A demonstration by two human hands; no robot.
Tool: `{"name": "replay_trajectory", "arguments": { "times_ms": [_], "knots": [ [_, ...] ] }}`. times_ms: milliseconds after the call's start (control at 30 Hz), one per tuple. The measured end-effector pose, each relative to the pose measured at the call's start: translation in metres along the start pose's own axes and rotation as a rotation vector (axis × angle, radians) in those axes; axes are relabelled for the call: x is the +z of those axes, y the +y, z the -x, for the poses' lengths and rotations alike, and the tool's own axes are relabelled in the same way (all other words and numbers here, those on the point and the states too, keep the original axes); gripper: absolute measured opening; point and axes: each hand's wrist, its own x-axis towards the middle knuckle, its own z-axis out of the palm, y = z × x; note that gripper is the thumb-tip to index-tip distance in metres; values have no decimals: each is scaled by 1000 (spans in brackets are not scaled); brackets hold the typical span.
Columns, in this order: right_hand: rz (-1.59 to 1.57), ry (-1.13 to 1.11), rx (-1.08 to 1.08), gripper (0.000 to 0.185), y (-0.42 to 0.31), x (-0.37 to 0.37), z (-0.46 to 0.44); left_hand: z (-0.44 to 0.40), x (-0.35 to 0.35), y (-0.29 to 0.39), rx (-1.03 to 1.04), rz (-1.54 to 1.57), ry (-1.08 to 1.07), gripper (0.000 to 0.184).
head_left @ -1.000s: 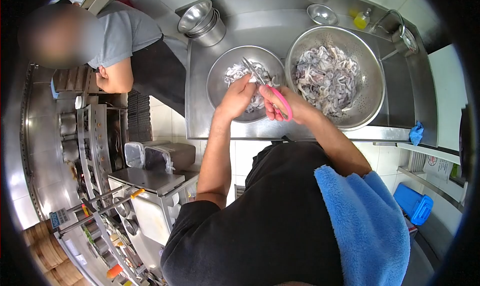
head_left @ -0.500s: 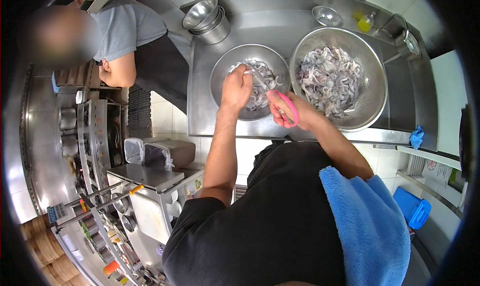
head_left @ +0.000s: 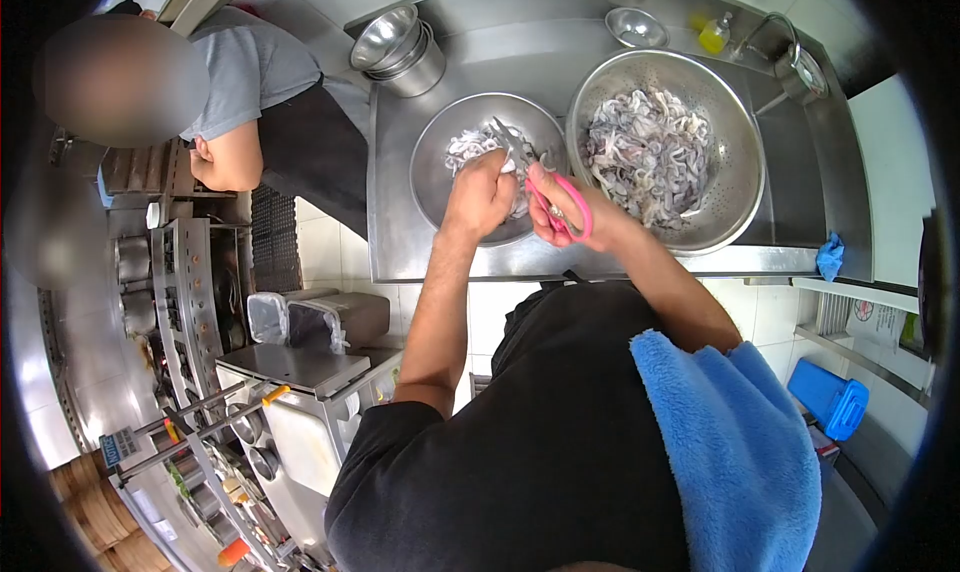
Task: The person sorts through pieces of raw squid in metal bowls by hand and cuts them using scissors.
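My left hand point(head_left: 478, 196) is closed over the smaller steel bowl point(head_left: 428, 187), pinching a pale piece of squid point(head_left: 508, 166) that mostly hides behind the fingers. Pink-handled scissors point(head_left: 586, 212) are gripped in my right hand point(head_left: 605, 227), their blades parted and reaching up beside the left fingertips. Cut whitish squid pieces point(head_left: 470, 148) lie inside the smaller bowl below both hands. To the right stands a large perforated steel colander point(head_left: 742, 162), heaped with greyish squid point(head_left: 650, 157).
Stacked steel bowls point(head_left: 415, 72) stand at the counter's back left. A small bowl point(head_left: 637, 28), a yellow soap bottle point(head_left: 715, 37) and a tap point(head_left: 795, 57) line the back right. A co-worker point(head_left: 265, 82) leans at the left, arms folded. A blue cloth point(head_left: 830, 257) lies at the right edge.
The left hand has come lower and nearer the front of the smaller bowl. The scissor blades now point up past its fingertips, and the view has shifted slightly.
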Motion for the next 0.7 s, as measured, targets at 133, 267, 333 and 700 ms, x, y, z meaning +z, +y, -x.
{"name": "replay_trajectory", "arguments": {
  "times_ms": [133,267,333,700],
  "knots": [
    [43,38,-139,73,-11,-2,11,0,2,-18,10,-35,7,19],
    [86,156,-334,71,-57,-19,44,3,-1,-29,-264,-132,-10,22],
    [120,257,-360,70,-61,-35,61,-6,-5,-36,-321,-157,-19,31],
    [37,822,-302,66,-9,-132,139,-39,32,-12,-159,-258,-15,33]
  ]
}}
